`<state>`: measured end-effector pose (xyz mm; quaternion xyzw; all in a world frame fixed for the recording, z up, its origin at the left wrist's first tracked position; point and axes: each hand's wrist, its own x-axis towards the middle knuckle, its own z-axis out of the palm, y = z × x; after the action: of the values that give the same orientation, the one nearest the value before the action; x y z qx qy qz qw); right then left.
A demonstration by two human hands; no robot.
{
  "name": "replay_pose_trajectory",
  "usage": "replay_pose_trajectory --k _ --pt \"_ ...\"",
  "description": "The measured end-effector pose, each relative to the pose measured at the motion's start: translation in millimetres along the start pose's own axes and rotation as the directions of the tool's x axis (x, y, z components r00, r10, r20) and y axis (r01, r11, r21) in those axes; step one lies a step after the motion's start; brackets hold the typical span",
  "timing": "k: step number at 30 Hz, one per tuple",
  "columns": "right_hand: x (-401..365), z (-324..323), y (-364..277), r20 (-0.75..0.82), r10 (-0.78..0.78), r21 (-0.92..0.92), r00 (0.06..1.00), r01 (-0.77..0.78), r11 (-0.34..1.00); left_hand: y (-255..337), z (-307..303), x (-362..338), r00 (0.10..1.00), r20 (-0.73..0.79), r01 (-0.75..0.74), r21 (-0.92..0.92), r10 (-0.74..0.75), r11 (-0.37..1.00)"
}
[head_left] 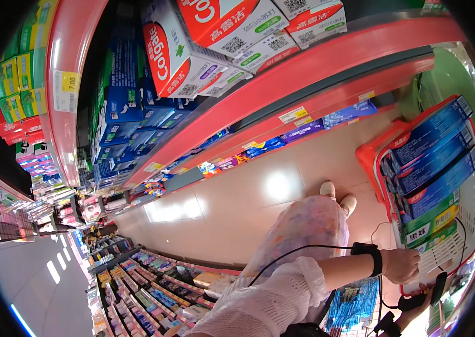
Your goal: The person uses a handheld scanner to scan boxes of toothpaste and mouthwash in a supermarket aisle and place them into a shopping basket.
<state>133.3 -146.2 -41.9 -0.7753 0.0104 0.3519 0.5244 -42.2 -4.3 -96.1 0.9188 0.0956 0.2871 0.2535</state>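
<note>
At the far left I saw stacked yellow-green cartons [21, 73] behind a curved red shelf edge [60, 33] that carried one yellow price tag [70, 82]. Next came rows of blue boxes [119, 106], too many to count, and at least four red-and-white Colgate cartons [173, 56] overhead. The beige tiled floor [220, 208] ran between the shelves, with two pale shoes [327, 188] showing past a floral skirt [305, 227].

Right of them was the red plastic basket [369, 154]. It held three long blue toothpaste boxes [437, 160] and two or three green boxes [431, 218] whose edges were hard to separate. The left hand [401, 265], with one black wristband [369, 255] behind it, had its grip closed on the basket's near rim. The right hand [414, 312] sat low beside a black handle [437, 283]. The frame edge hid it, so I could not tell its grip.
</note>
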Motion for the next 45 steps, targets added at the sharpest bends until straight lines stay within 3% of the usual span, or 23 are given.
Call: replay_pose_trajectory --k 7,11,17,24,37,40,42,44,45 --pt "2 -3 2 -0.028 -0.011 -0.042 1.000 0.010 0.999 2 4 0 0.999 0.021 0.027 0.036 -0.028 0.999" --pt "3 -4 2 0.060 -0.034 -0.013 0.998 0.035 0.999 0 20 1 0.998 0.045 0.033 0.024 -0.034 0.999" --pt "8 -9 9 0.038 -0.023 -0.050 0.999 0.025 0.998 0 22 -1 0.999 -0.002 0.054 0.039 -0.054 0.998" --pt "13 -17 11 0.153 -0.062 0.013 0.986 0.061 0.998 2 29 3 0.990 -0.096 0.120 0.143 -0.107 0.982" --pt "10 -9 8 0.142 -0.043 -0.033 0.989 0.048 0.998 3 20 4 0.987 -0.091 0.146 0.127 -0.135 0.981" --pt "8 -5 5 0.134 -0.043 -0.025 0.990 0.046 0.999 2 10 4 0.984 -0.054 0.171 0.071 -0.167 0.983" --pt "7 -5 6 0.161 -0.054 0.016 0.985 0.052 0.999 5 -3 1 0.959 -0.073 0.250 -0.234 -0.273 0.940" --pt "2 -2 1 0.137 -0.048 -0.006 0.989 0.049 0.999 19 -45 2 0.821 -0.403 0.268 -0.355 -0.405 0.896" --pt "0 1 -1 0.122 -0.036 -0.021 0.992 0.039 0.999 26 -65 -1 0.803 -0.356 0.324 -0.413 -0.478 0.851"
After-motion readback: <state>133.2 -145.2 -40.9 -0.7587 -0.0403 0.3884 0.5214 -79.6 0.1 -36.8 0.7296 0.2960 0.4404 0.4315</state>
